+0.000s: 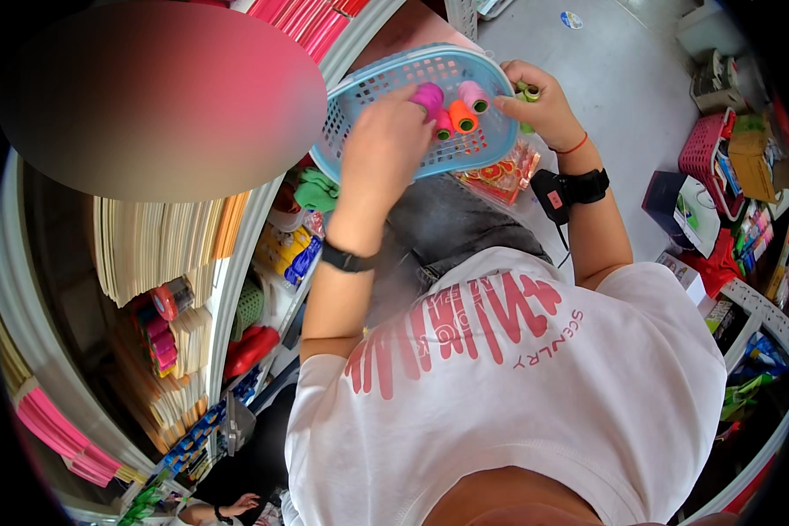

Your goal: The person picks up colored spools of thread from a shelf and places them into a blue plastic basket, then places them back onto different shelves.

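Observation:
A light-blue plastic basket with a lattice of square holes is before me, above my lap. Inside lie a magenta thread spool, a pale pink spool, an orange spool and a hot-pink spool. My left hand, blurred, reaches over the basket with its fingertips at the magenta spool; whether it grips it is unclear. At the basket's right end, my right hand holds green thread spools, partly hidden by the fingers. Its thumb reaches to the basket's rim.
Shelves with stacked paper rise close on my left. A packet of red and gold items lies beyond my knee. Right of me, a pink basket and a cardboard box stand by the floor. Another person's hand shows at lower left.

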Demonstrator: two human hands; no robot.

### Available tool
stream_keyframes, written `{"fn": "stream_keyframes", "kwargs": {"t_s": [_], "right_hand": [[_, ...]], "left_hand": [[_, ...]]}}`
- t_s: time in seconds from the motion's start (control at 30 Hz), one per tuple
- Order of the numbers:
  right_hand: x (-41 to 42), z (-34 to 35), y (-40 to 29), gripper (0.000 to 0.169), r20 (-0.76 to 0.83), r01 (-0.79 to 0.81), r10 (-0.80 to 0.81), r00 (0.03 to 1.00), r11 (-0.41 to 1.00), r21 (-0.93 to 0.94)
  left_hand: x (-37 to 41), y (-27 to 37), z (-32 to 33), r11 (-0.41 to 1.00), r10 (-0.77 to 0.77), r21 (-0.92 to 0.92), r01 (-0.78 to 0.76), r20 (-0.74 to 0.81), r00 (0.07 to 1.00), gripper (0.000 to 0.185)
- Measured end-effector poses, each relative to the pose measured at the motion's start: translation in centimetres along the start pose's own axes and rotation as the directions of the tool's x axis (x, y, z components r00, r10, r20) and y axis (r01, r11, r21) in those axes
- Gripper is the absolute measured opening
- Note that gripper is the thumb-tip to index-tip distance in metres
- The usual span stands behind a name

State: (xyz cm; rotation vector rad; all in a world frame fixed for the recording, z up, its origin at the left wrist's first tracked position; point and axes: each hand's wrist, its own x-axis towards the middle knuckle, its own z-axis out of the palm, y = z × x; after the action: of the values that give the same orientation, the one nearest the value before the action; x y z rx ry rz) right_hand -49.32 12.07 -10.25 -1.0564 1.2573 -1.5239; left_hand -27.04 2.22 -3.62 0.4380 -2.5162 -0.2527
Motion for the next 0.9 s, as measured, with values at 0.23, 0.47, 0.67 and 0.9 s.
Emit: {"fn": "stream_keyframes", "kwargs": {"t_s": [0.23, 0.47, 0.67, 0.9], "right_hand": [[0.9, 0.2, 0.9, 0.017, 0.075, 0.104, -0.093, 0.993, 0.982, -0.16], [0.8, 0.4, 1.3, 0.018, 0.088, 0.103, -0.088, 0.992, 0.979, -0.175], [0.4, 0.6, 1.1, 0.017, 0.098, 0.044, -0.027, 0.995, 0.984, -0.173], [0.8, 0.2, 1.4, 0.02, 0.09, 0.104, -0.095, 0.991, 0.99, -0.097]], "left_hand": [[-1.1, 0.2, 4.3, 0.98, -0.175, -0.065, 0.186, 0.144, 0.974, 0.029], [-0.8, -0.4, 4.0, 0.92, -0.356, -0.075, 0.385, 0.249, 0.9, 0.026], [-1.6, -1.2, 4.9, 0.906, -0.309, -0.21, 0.367, 0.264, 0.914, 0.036], [-0.1, -0.2, 0.7, 0.964, -0.151, -0.205, 0.168, 0.095, 0.984, 0.041]]}}
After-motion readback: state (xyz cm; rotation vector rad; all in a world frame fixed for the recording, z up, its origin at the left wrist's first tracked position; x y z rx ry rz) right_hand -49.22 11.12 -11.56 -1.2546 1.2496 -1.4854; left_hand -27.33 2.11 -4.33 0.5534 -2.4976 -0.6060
